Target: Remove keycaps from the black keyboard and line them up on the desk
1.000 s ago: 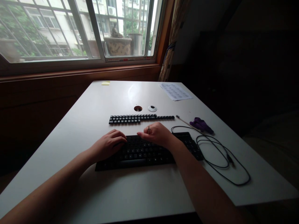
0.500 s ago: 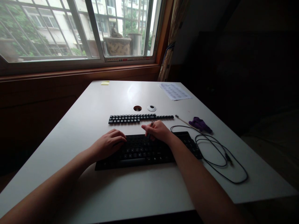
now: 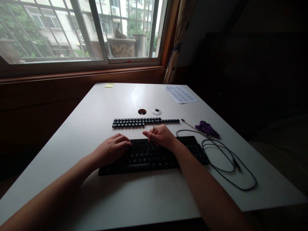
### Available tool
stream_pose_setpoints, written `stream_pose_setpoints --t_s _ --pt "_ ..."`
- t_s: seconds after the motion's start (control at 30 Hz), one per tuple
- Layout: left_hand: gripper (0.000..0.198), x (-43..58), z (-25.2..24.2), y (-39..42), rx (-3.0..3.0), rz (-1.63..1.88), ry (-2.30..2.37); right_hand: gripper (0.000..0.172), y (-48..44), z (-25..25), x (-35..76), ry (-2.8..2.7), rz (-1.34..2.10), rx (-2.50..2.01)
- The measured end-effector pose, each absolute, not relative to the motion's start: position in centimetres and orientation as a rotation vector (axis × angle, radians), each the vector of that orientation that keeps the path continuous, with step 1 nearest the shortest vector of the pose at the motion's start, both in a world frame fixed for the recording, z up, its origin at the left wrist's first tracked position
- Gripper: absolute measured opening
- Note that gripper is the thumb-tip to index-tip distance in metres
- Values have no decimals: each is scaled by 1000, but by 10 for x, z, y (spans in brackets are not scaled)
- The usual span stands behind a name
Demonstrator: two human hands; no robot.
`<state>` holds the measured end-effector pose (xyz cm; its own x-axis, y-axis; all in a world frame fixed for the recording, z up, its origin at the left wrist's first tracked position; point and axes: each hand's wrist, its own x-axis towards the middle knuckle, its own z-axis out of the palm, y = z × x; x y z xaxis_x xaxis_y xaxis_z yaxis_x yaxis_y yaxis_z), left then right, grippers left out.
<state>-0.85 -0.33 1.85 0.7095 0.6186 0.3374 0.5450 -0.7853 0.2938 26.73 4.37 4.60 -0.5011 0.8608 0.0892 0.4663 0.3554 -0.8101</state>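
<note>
Resting on the left part of the keyboard, our left hand is relaxed and unclenched. Our right hand is closed around a slim tool (its lower end is not clear to us), over the keyboard's middle. Behind, on the white table, many loose keycaps already stand in rows; the keyboard's front rows seem mostly fitted.

Kbd: on counter, nr front
Keys: behind kbd
Hole: behind keys
Cable: R of kbd
Cloth: behind cable
Papers: far R corner
Note: far L
</note>
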Motion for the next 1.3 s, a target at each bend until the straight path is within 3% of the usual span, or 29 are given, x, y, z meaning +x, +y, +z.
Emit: stream_pose_setpoints --t_s 0.2,0.37,0.5,0.87,1.3 --pt "22 -9 17 -3 2760 595 943 60 45 43 268 -2117 999 -1169" --pt "21 -10 16 -3 2760 583 934 57 36 48 256 -2322 543 -854" --pt "21 -10 17 -3 2757 570 937 56 31 51 250 -2346 436 -791" --pt "23 -10 18 -3 2784 573 939 57 37 52 255 -2080 624 -972" --pt "33 -3 21 -11 2888 874 857 50 26 50 231 -1515 1246 -1016"
